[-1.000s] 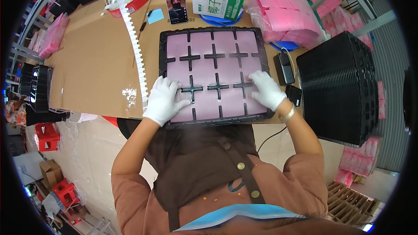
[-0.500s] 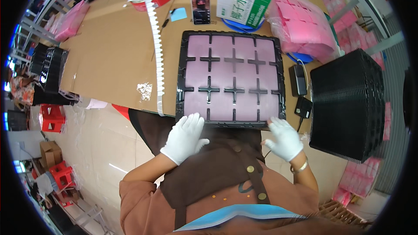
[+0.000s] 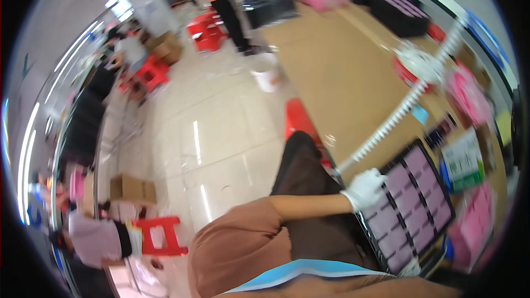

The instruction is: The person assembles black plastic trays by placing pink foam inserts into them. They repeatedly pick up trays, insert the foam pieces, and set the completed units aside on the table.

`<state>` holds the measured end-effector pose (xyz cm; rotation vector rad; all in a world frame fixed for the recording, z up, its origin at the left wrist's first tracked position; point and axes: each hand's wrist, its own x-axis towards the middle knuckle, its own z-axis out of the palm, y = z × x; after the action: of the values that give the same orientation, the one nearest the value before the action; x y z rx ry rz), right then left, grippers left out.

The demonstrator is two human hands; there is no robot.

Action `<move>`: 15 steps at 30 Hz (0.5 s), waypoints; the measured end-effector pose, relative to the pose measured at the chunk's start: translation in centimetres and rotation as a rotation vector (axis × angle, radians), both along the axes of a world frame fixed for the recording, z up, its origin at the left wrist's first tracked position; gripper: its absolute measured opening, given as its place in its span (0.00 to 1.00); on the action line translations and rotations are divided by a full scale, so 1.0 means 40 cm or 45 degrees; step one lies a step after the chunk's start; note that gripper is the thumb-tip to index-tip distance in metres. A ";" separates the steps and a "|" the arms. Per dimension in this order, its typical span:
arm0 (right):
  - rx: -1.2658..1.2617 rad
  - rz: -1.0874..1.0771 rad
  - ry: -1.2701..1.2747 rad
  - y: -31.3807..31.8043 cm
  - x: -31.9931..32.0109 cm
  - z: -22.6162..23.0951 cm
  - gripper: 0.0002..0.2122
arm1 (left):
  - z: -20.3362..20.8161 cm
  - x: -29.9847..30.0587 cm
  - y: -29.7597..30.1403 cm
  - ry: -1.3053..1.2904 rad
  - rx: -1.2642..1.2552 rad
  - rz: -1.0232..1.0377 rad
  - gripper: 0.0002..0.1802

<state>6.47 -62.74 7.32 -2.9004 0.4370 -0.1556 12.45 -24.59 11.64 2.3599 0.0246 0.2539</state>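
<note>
A black plastic tray (image 3: 411, 201) with mauve pads in its rectangular cells lies at the lower right, by the table's front edge. My left hand (image 3: 364, 189), in a white glove, rests on the tray's left corner; its fingers reach over the rim and look stretched, though a little smeared. Only a small part of my right hand (image 3: 409, 267), also gloved in white, shows at the tray's lower end, and its fingers are too blurred to read. White toothed edging (image 3: 395, 118) runs across the table beside the tray.
Behind the tray are a phone (image 3: 440, 131), a green and white carton (image 3: 462, 160) and a pink wrapped bundle (image 3: 473, 223). A red tub (image 3: 406, 72) of white strips sits farther back. Beside the brown tabletop (image 3: 326, 60) stands a white bucket (image 3: 266, 73). Other people and red stools are leftward.
The view has swung left, bringing the floor and other people into sight. The tray now appears at the lower right. My left hand lies on its corner; my right hand is mostly hidden.
</note>
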 end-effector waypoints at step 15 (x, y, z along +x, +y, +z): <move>0.320 0.163 -0.653 0.073 0.057 0.208 0.16 | 0.034 -0.081 0.115 -0.176 -0.987 -0.173 0.33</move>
<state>8.75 -59.80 15.63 -2.5026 0.1642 -0.7424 9.19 -19.99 13.01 1.5630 -0.0888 0.2789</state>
